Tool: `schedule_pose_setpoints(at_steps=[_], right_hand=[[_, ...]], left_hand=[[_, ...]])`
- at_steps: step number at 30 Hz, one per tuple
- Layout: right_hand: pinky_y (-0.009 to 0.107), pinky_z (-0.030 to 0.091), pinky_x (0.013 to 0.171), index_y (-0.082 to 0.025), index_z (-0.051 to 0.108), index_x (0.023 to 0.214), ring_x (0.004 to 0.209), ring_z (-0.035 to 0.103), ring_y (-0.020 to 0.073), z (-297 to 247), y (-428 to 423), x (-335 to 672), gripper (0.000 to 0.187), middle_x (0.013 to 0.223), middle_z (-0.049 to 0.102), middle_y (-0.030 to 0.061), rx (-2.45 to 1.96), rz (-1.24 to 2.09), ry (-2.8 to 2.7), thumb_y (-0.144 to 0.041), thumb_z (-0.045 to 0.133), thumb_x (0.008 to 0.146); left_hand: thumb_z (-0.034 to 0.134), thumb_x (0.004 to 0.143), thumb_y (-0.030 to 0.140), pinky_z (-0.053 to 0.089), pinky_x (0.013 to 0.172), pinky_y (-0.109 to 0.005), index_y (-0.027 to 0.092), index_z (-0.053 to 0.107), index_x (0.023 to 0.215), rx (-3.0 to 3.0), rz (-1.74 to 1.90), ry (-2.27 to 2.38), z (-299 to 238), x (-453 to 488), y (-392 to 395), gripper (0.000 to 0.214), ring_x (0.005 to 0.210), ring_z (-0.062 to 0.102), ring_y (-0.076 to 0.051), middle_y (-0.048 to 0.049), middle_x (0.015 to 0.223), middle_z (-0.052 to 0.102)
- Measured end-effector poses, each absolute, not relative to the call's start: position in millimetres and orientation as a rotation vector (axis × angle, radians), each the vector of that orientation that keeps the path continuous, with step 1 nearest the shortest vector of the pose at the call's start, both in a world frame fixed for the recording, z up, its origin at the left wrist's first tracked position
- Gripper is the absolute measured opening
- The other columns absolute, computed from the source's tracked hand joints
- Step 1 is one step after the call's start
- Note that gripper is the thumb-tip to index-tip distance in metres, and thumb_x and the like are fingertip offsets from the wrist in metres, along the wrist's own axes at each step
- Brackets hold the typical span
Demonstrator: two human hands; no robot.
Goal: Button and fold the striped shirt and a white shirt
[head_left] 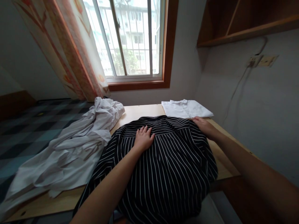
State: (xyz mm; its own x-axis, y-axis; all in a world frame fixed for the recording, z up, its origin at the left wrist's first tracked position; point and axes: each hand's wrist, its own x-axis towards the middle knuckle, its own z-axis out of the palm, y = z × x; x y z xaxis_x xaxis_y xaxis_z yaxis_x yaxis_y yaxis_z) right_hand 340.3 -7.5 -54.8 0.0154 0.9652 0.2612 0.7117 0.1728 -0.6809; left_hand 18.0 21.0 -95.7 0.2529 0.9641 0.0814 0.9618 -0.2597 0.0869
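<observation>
A black shirt with white stripes (163, 165) lies spread back side up over the board, its lower part hanging over the near edge. My left hand (144, 138) rests flat on the upper back of the shirt, fingers spread. At the shirt's far right shoulder, my right hand (204, 126) has its fingers closed on the cloth edge. Just beyond that hand lies a folded white shirt (187, 108). To the left is a crumpled heap of white cloth (77, 146), partly touching the striped shirt.
The pale wooden board (142, 109) runs under the clothes. A checked bed cover (44, 121) is at left, a curtain (77, 56) by the barred window (130, 43). On the right wall are a wooden shelf (252, 31) and a socket (254, 60) with a hanging cord.
</observation>
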Motion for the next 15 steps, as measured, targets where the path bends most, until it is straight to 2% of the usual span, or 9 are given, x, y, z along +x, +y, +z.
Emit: schedule_pose_setpoints(at_steps=[3,6,10,13,15], right_hand=[[0.030,0.045,0.068,-0.019,0.068,0.088,0.076,0.064,0.0219,-38.2,-1.5,361.0,0.036,0.083,0.072,0.0065,-1.775,0.241,-2.008,-0.045,0.044,0.090],[0.031,0.041,0.067,-0.020,0.071,0.091,0.078,0.065,0.0250,-22.2,-1.7,374.9,0.031,0.088,0.073,0.0097,-2.071,-0.204,-2.137,-0.043,0.051,0.088],[0.034,0.039,0.069,-0.014,0.070,0.099,0.083,0.065,0.0298,-10.3,-4.2,378.2,0.043,0.091,0.072,0.0183,-2.219,-0.765,-2.059,-0.046,0.042,0.095],[0.038,0.040,0.075,-0.010,0.070,0.103,0.097,0.061,0.0327,-19.2,4.5,378.9,0.050,0.101,0.069,0.0225,-2.174,-0.901,-2.043,-0.047,0.036,0.098],[0.042,0.040,0.082,-0.011,0.071,0.101,0.106,0.057,0.0347,-31.7,17.5,382.2,0.052,0.107,0.068,0.0233,-2.209,-0.843,-2.092,-0.050,0.038,0.097]], left_hand=[[0.028,0.099,0.052,0.015,0.121,-0.048,0.021,0.042,0.149,2.471,0.194,1.897,-95.7,18.1,19.6,0.061,0.149,0.023,-0.028,-0.0095,0.160,0.032],[0.028,0.099,0.052,0.016,0.121,-0.048,0.021,0.042,0.149,2.477,0.188,1.898,-95.6,18.7,18.3,0.060,0.149,0.023,-0.028,-0.0089,0.160,0.032],[0.028,0.099,0.051,0.016,0.121,-0.048,0.022,0.041,0.150,2.480,0.186,1.892,-95.1,19.5,17.7,0.059,0.149,0.023,-0.027,-0.0082,0.160,0.032],[0.028,0.099,0.051,0.016,0.121,-0.048,0.022,0.041,0.150,2.479,0.193,1.885,-95.3,19.5,18.2,0.059,0.149,0.023,-0.027,-0.0085,0.160,0.032],[0.029,0.099,0.050,0.016,0.121,-0.048,0.022,0.041,0.150,2.482,0.197,1.880,-95.6,19.3,18.3,0.059,0.149,0.023,-0.027,-0.0085,0.160,0.032]])
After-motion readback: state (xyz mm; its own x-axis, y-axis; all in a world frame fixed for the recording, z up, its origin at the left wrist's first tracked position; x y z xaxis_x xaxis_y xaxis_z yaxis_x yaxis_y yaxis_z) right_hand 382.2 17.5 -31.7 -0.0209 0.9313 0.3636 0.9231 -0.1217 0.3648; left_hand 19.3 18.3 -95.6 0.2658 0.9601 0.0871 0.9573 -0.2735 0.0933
